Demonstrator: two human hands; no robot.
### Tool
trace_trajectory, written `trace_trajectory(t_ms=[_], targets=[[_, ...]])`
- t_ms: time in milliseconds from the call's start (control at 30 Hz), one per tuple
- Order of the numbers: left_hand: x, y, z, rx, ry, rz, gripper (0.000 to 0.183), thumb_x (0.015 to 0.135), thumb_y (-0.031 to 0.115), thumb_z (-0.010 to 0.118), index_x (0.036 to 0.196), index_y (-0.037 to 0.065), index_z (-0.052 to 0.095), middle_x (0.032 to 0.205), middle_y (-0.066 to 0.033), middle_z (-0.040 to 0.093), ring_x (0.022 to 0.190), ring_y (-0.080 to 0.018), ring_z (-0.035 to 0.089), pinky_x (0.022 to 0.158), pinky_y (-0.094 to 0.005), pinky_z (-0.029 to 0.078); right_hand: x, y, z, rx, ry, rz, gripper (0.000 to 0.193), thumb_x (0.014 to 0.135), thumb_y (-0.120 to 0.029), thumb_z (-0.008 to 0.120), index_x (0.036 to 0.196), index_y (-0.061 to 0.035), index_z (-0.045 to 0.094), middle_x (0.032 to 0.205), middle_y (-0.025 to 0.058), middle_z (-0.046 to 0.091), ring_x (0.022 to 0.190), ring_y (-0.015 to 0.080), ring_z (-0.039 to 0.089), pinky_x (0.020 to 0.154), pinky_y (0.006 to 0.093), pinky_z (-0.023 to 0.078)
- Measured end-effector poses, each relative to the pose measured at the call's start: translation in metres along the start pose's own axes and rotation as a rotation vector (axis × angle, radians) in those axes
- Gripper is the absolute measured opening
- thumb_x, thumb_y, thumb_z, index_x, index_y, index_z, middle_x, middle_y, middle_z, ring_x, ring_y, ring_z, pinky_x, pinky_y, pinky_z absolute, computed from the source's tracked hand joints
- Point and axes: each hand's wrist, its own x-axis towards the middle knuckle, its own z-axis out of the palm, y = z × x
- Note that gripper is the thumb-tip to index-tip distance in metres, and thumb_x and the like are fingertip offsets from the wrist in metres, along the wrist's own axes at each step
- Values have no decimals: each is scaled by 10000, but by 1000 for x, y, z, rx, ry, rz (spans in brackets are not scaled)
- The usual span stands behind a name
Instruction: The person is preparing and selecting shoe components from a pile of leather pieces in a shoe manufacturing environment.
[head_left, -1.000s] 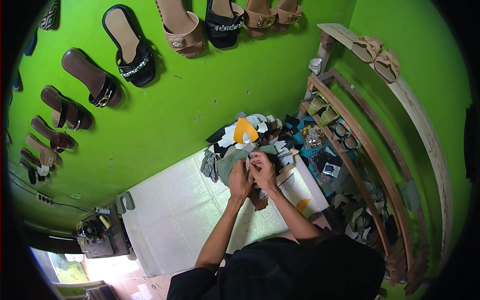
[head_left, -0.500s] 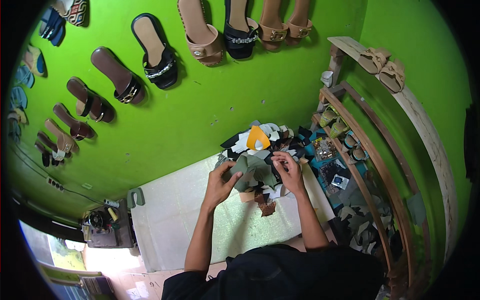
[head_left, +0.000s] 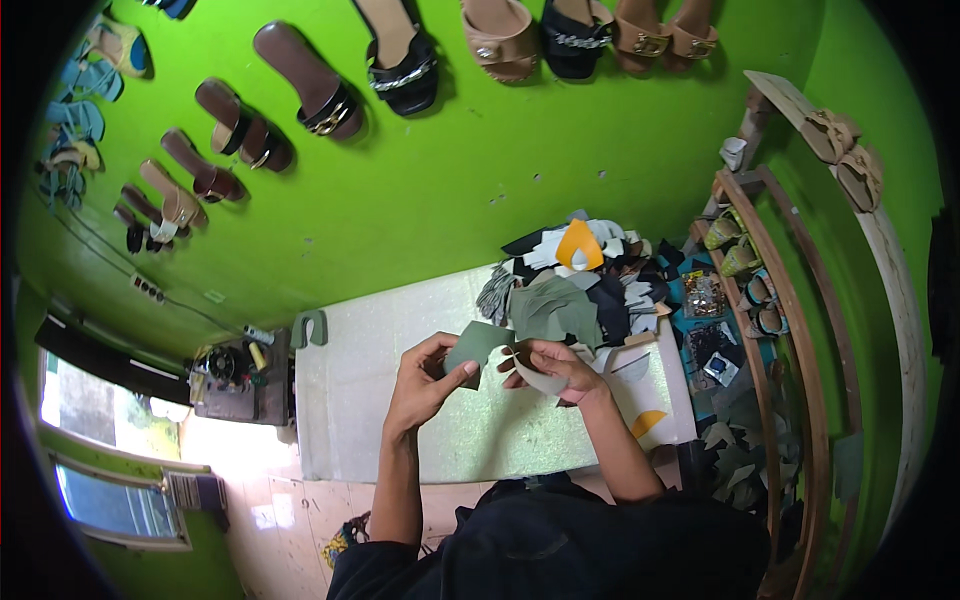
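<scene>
Frame centre, above the white table (head_left: 380,400): left hand (head_left: 425,380) grip pinched on a dark green cut piece (head_left: 475,345), right hand (head_left: 555,368) grip clamped on a pale curved piece (head_left: 540,380), pieces held together but not yet joined, scrap pile (head_left: 580,285) unsorted behind.

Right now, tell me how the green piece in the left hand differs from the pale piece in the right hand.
The green piece is dark olive; the pale piece is greyish-cream. The green piece is held fairly flat in the left hand; the pale piece curls under the right hand. The green piece looks broader, the pale piece narrower. Both are thin cut-outs held above the white worktable.
</scene>
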Motion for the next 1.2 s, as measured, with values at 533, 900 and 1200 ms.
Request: trace_trajectory(t_ms=[533, 900, 1200], targets=[[-150, -62, -114, 155, 482, 184, 543, 834, -34, 727, 1321, 66, 509, 1096, -84, 622, 1049, -162, 591, 913, -314, 485, 66, 81, 111, -616, 204, -22, 164, 957, -3, 602, 1120, -25, 594, 1081, 57, 601, 877, 49, 597, 762, 201, 482], [-317, -59, -222, -25, 592, 88, 474, 841, -135, 597, 1302, -27, 561, 1261, -90, 591, 1072, -131, 592, 854, -234, 549, 110, 222, 227, -862, -31, -24, 503, 833, 58, 688, 1315, -59, 606, 1300, 37, 578, 940, 89, 583, 814, 229, 516], [-409, -77, -299, -9, 688, 126, 515, 834, -139, 626, 1329, -23, 537, 1276, -103, 587, 1064, -150, 639, 827, -247, 596, 154, 307, 293, -899, -163, 8, 571, 784, 25, 759, 1321, -106, 616, 1300, 12, 574, 880, 89, 542, 787, 226, 513]])
